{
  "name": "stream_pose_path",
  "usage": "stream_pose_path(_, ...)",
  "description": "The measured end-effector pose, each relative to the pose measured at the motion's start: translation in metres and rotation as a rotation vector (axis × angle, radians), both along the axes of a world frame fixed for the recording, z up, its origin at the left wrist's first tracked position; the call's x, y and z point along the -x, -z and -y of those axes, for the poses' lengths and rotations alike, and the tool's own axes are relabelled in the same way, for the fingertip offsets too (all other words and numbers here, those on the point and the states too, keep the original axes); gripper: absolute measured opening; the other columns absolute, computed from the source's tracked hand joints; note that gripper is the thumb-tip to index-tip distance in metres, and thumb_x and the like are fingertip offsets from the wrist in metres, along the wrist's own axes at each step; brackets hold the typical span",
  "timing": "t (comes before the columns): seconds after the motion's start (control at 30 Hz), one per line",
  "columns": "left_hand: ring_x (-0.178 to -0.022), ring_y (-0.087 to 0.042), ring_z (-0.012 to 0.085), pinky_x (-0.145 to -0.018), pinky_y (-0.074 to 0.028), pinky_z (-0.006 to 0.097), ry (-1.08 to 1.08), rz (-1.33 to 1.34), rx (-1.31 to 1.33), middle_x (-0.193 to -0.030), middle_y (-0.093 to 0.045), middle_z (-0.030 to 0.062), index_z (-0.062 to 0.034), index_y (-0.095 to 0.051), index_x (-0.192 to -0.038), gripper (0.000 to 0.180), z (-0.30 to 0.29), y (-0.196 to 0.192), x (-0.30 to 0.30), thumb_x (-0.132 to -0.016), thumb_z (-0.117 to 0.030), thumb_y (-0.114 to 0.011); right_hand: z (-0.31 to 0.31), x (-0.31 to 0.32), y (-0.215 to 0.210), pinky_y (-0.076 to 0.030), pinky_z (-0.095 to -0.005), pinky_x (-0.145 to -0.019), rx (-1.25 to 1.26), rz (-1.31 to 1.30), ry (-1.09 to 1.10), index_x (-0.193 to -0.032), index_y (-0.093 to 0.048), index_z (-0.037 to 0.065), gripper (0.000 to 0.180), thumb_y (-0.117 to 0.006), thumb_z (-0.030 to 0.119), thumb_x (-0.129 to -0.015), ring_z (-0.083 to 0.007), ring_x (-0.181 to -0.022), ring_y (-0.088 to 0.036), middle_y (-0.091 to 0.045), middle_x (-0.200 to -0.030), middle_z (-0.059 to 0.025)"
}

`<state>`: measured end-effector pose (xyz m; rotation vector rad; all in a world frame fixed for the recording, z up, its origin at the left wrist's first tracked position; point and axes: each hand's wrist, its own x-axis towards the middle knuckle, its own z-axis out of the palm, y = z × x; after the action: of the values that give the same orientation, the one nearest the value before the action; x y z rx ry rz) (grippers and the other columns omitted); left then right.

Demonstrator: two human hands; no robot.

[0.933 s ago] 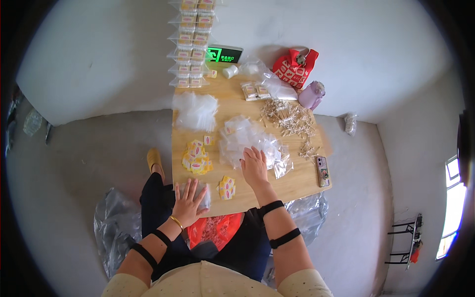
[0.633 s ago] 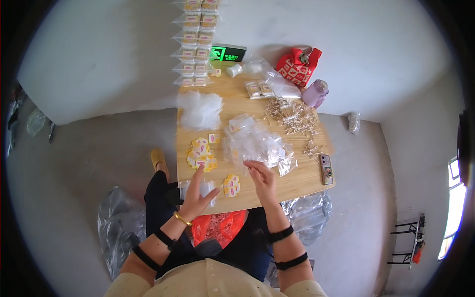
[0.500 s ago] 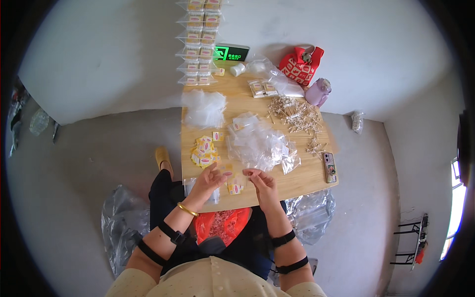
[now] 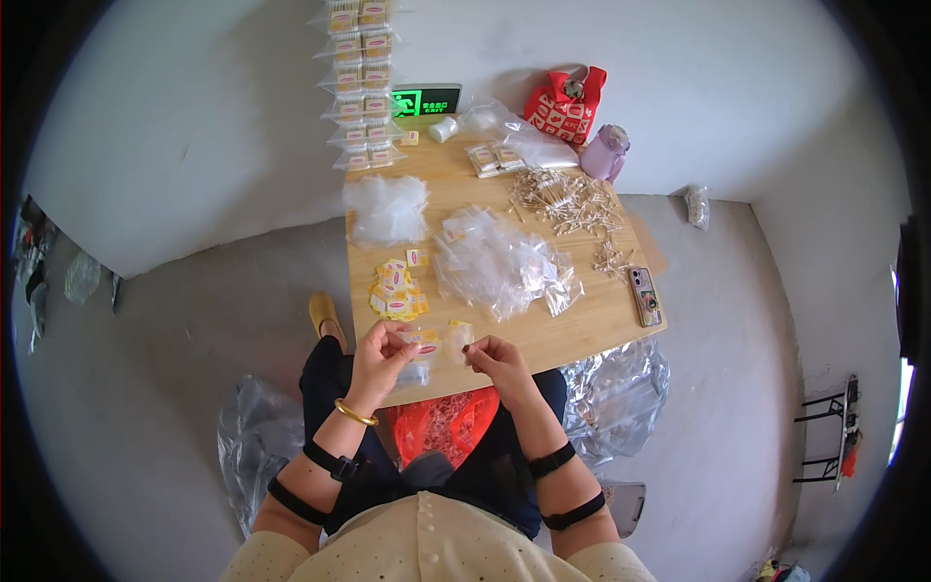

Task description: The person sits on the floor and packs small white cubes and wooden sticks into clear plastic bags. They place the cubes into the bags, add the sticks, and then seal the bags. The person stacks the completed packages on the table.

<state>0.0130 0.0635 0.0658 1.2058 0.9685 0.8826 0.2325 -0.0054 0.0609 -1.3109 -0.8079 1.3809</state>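
My left hand point(image 4: 380, 357) is closed in a pinch on a small yellow-and-white printed card point(image 4: 424, 341). Just to the right, my right hand point(image 4: 500, 363) pinches the edge of a small clear plastic bag point(image 4: 456, 341). Card and bag are held close together above the table's near edge; whether they touch I cannot tell. Beyond my left hand lies a loose pile of similar cards point(image 4: 396, 291). A heap of clear bags point(image 4: 499, 267) spreads over the middle of the table. More flat clear bags lie partly hidden under my left hand.
Loose cotton swabs point(image 4: 567, 202) are heaped at the right, beyond a phone point(image 4: 645, 297). At the back stand a red bag point(image 4: 564, 109), a purple jug point(image 4: 605, 153), a green-lit sign point(image 4: 427, 101) and a tall stack of filled packs point(image 4: 361, 87). A stack of clear bags point(image 4: 386, 209) lies left.
The view has tilted, so the table sits higher and further left. My left hand now holds the card more level, and my right hand has come closer in with the clear bag plainly showing.
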Motion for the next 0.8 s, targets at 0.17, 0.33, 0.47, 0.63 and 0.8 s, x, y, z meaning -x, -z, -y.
stream_pose_path(0.17,-0.067,-0.057,0.0162,-0.063,-0.046,0.029,-0.207,-0.413,-0.593,-0.074,-0.057,0.0041,-0.0032,-0.059,-0.098,0.026,0.009,-0.028,-0.006,-0.081,-0.013,-0.075,0.002,0.012,0.0,-0.043,-0.0226,-0.066,-0.058,0.064,-0.005,-0.083,-0.063,0.003,0.013,-0.071,0.012,-0.089,-0.006,-0.069,-0.053,-0.062,-0.074,0.0009)
stream_pose_path(0.33,-0.069,-0.064,0.023,-0.063,-0.049,0.032,0.062,-0.352,-0.517,-0.075,-0.064,0.0101,-0.0009,-0.059,-0.083,0.022,0.024,-0.047,-0.021,-0.084,-0.019,-0.072,0.004,0.036,-0.017,-0.044,-0.0278,-0.057,-0.136,0.458,-0.035,-0.081,-0.062,0.0,0.015,-0.072,0.01,-0.084,-0.0113,-0.06,-0.055,-0.061,-0.067,-0.0053)
stream_pose_path(0.47,-0.066,-0.067,0.0265,-0.063,-0.05,0.034,0.085,-0.397,-0.454,-0.072,-0.066,0.0134,-0.0006,-0.061,-0.079,0.019,0.025,-0.051,-0.021,-0.088,-0.018,-0.066,0.006,0.044,-0.042,-0.046,-0.0301,-0.058,-0.192,0.525,-0.06,-0.079,-0.058,-0.001,0.019,-0.073,0.011,-0.083,-0.015,-0.06,-0.056,-0.06,-0.067,-0.0087)
stream_pose_path(0.63,-0.062,-0.064,0.0277,-0.067,-0.046,0.037,0.21,-0.714,-0.694,-0.067,-0.063,0.0114,-0.0047,-0.062,-0.075,0.015,0.024,-0.067,-0.013,-0.085,-0.016,-0.064,0.009,0.035,-0.041,-0.047,-0.0313,-0.06,-0.265,0.595,-0.001,-0.077,-0.053,0.0,0.023,-0.071,0.012,-0.086,-0.0183,-0.064,-0.06,-0.061,-0.072,-0.0094)
stream_pose_path(0.8,-0.081,-0.064,0.0272,-0.086,-0.042,0.041,0.153,-0.682,-0.869,-0.08,-0.063,0.008,-0.0067,-0.063,-0.091,0.016,0.028,-0.086,-0.014,-0.082,-0.019,-0.069,0.016,0.038,-0.056,-0.049,-0.0303,-0.067,-0.296,0.78,0.052,-0.088,-0.049,0.002,0.018,-0.067,0.005,-0.088,-0.0168,-0.073,-0.063,-0.061,-0.078,-0.0088)
